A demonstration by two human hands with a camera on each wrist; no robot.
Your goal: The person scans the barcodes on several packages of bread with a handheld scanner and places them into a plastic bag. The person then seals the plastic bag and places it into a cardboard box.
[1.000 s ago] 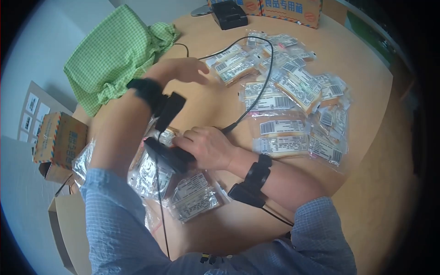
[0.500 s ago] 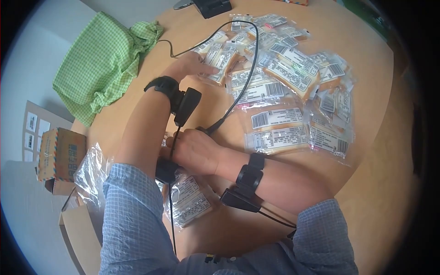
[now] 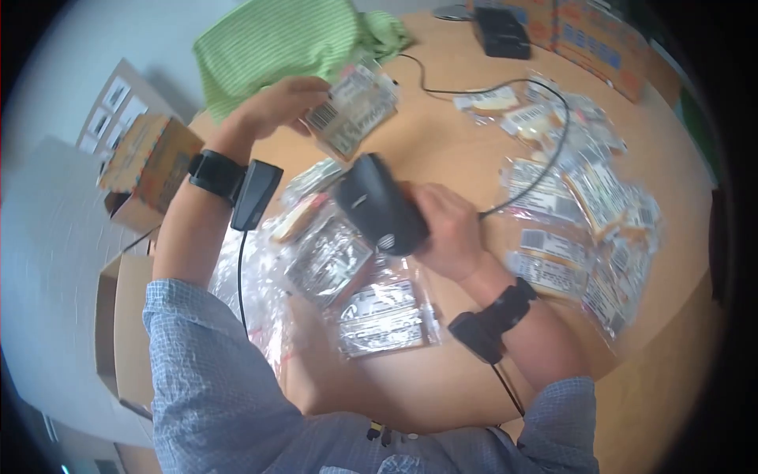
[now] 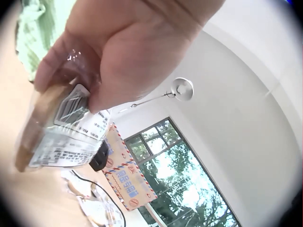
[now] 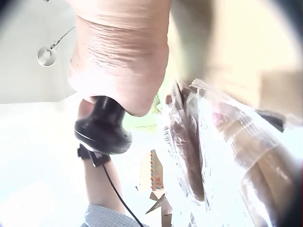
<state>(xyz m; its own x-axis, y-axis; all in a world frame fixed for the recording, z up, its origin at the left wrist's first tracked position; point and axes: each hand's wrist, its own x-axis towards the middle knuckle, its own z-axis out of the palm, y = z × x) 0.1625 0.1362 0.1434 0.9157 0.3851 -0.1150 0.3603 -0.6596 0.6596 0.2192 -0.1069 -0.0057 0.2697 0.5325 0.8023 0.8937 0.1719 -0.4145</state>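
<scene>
Wood-toned counter (image 3: 442, 146) holds scattered plastic-wrapped bread packs (image 3: 553, 249); left hand (image 3: 278, 104) pinches one labelled pack (image 3: 357, 109), right hand (image 3: 452, 233) grips a barcode scanner (image 3: 380, 207).

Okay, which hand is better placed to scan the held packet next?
The right hand, I'd say. It grips the scanner, close to the packet in the head view, while the left hand is occupied holding that packet, barcode uncovered.
</scene>
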